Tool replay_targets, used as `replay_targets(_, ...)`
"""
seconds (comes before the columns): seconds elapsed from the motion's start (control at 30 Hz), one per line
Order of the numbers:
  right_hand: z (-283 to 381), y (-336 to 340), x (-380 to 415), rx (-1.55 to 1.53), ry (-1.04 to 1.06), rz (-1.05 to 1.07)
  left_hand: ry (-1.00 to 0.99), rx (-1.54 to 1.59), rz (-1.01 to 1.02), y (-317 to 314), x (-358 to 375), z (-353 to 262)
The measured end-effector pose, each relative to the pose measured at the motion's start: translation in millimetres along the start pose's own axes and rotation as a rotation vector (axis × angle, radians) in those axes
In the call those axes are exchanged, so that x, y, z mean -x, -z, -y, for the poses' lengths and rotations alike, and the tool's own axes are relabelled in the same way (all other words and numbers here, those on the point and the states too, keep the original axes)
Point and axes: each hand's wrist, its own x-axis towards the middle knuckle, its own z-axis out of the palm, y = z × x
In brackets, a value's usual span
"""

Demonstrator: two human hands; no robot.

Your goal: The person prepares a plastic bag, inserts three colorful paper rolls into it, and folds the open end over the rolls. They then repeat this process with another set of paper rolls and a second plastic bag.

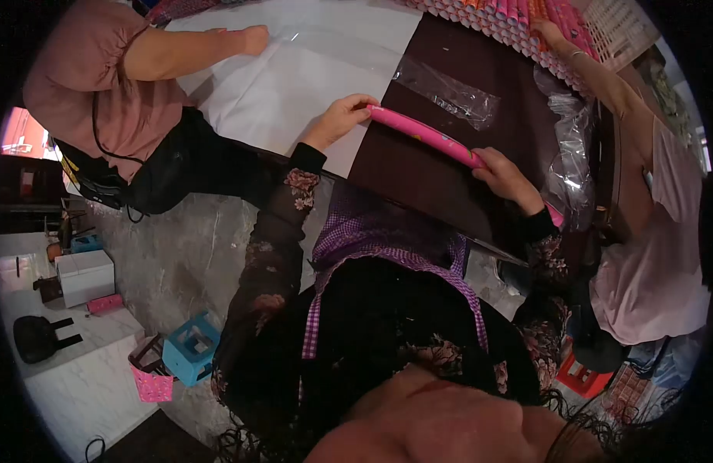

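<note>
Pink roll point(426, 137) is held over the dark part of the desk point(449, 185), its long axis running diagonally from upper left to lower right in the head view. Left hand point(342, 117) is set at the upper-left end, fingers point(364, 103) curled over the tip. Right hand point(507, 177) is closed around the roll nearer its lower-right end, which shows just beyond the wrist. Both hands are in contact, well apart along the axis. A clear plastic bag point(449, 92) lies just beyond the roll.
</note>
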Motion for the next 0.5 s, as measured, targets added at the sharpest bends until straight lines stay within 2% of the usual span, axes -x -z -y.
replay_targets(0.1, -6.6, -0.3, -3.9, 0.076, 0.012, -0.029, -0.023, 0.003, 0.021, 2.6, -10.3, 10.0)
replay_targets(0.23, 3.6, 7.0, -7.6, 0.182, 0.048, -0.083, -0.183, -0.339, 0.001, 4.0, -10.6, 4.9)
replay_targets(0.5, 0.3, 9.2, -16.9, 0.455, 0.059, -0.155, -0.276, -0.423, -0.066, 2.7, -3.3, -4.8)
